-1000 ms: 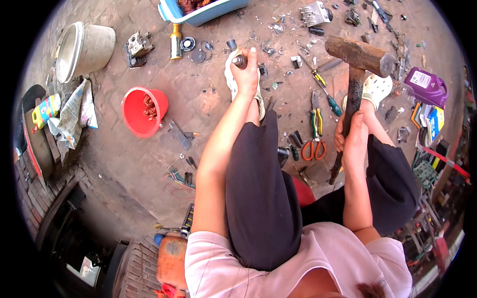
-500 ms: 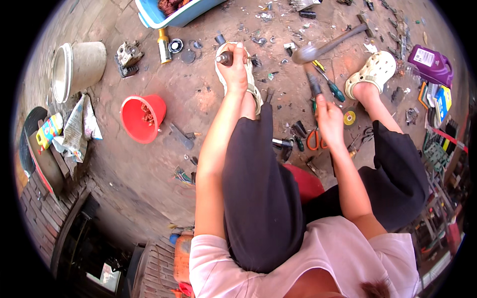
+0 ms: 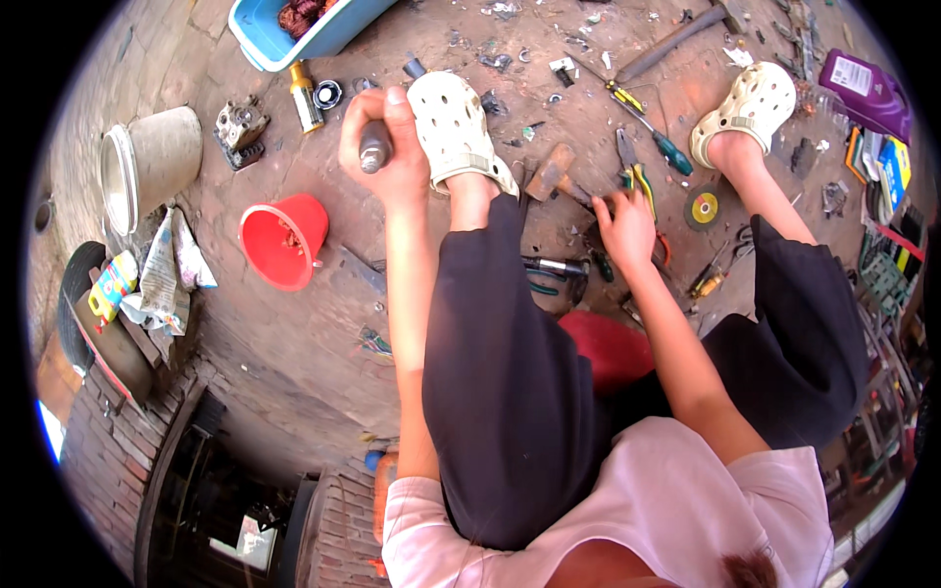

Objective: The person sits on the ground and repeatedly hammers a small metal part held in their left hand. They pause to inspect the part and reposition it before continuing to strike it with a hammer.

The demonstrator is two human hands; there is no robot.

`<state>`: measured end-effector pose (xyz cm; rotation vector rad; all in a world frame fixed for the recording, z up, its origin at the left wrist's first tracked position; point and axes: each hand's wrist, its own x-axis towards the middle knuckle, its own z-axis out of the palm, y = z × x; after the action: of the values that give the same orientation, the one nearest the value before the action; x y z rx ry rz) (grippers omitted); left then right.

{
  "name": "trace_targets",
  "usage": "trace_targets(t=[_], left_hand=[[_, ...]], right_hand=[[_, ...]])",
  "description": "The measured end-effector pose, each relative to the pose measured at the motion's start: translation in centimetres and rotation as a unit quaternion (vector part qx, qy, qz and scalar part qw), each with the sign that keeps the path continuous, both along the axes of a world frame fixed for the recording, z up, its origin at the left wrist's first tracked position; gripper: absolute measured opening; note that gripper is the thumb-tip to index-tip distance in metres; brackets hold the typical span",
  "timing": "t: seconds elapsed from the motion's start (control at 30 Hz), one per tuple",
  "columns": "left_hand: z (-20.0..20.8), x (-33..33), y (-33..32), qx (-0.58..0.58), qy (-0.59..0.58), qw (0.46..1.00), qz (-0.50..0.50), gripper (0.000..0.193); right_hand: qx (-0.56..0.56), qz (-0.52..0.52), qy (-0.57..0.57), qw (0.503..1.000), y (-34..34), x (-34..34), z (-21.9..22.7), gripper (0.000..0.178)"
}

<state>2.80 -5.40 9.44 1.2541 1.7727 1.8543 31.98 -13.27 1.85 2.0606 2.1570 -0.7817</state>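
Head view, left hand: my left hand [image 3: 380, 147] is closed in a fist around a short dark metal cylinder [image 3: 373, 149], thumb on top. It is held upright just beside the toe of my left clog [image 3: 457, 129].

Head view, the piece: only the middle of the metal cylinder shows between my fingers. I cannot tell whether its lower end touches the ground.

Head view, right hand: my right hand [image 3: 625, 223] is down among the tools between my feet, fingers bent onto them. I cannot tell whether it has closed on anything.

Head view, tools at hand: the hammer [image 3: 554, 176] lies flat on the ground just beyond my right hand, not held. Yellow-handled pliers [image 3: 635, 174] and a green-handled screwdriver [image 3: 655, 137] lie beside it, and a grinding disc [image 3: 702, 208] sits to the right.

Head view, surroundings: a red funnel [image 3: 286, 240] lies on its side well to the left of my arm. A grey bucket [image 3: 149, 167] is further left, and a blue tub [image 3: 257, 29] is at the top.

Progress, as I judge it: the piece is gripped and set in place by my foot, so the holding is done. No tool is on it and the hammer is down, so the work on the piece itself looks paused, with my right hand sorting through the tools.
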Motion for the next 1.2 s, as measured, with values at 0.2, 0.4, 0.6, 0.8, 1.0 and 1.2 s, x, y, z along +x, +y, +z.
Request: trace_targets(t=[0.2,0.4,0.6,0.8,1.0,1.2], left_hand=[[-2.6,0.7,-2.7,-0.177,-0.034,0.98,0.081,0.032],[-2.8,2.3,-3.7,-0.187,-0.006,0.981,0.056,0.032],[-1.6,2.7,-2.9,-0.232,0.028,0.972,0.023,0.031],[-1.6,3.5,-3.1,-0.275,0.017,0.961,-0.032,0.027],[-2.1,3.0,-3.6,-0.28,0.024,0.959,-0.017,0.028],[-2.3,2.8,-3.8,-0.269,0.007,0.963,-0.003,0.028]], right_hand=[[-0.132,-0.147,0.328,0.924,6.3,-7.1,-3.7,0.032],[-0.392,-0.423,0.45,0.682,10.7,-12.9,-6.1,0.033],[-0.411,-0.481,0.531,0.563,11.0,-15.1,-7.9,0.021],[-0.418,-0.527,0.562,0.482,10.8,-15.6,-7.9,0.016],[-0.394,-0.494,0.578,0.517,10.3,-15.6,-8.1,0.017],[-0.468,-0.523,0.613,0.363,10.7,-15.1,-8.9,0.022]])
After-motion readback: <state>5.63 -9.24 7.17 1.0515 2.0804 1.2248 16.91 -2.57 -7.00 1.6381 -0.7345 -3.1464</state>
